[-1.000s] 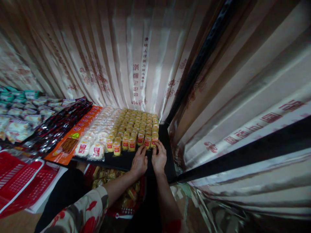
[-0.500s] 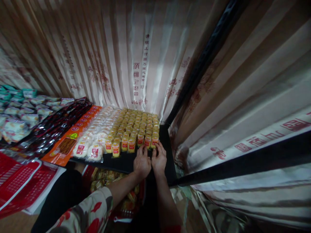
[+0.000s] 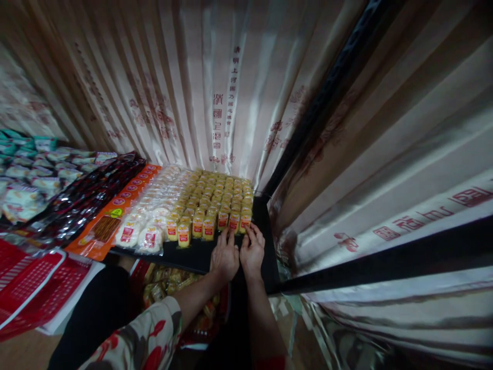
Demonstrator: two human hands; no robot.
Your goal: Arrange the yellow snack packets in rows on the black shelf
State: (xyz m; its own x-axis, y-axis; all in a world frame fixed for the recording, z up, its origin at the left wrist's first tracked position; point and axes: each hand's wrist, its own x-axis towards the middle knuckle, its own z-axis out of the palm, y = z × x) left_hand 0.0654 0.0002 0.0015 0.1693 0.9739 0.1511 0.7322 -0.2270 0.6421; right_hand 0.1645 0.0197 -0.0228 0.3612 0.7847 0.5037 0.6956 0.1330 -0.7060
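Yellow packets (image 3: 215, 198) in clear wrap, the front ones with red labels, stand in close rows towards the right end of a black shelf (image 3: 192, 258), from near its back edge almost to its front edge. Your left hand (image 3: 225, 257) and right hand (image 3: 252, 253) reach over the front edge, side by side, near the front right corner. Both have fingers partly curled, fingertips at the nearest packets; whether either hand grips one cannot be told. Left of the yellow rows come white round packets (image 3: 150, 239), an orange bag (image 3: 103, 226), dark shiny packs (image 3: 90, 190) and pale packs (image 3: 26, 198). Below the front edge are golden wrapped items (image 3: 169, 281); farther left is a red basket (image 3: 42, 285). Behind the back edge hangs a pale curtain (image 3: 192, 103) with reddish printing, and a black post (image 3: 318, 110) rises by the back right corner
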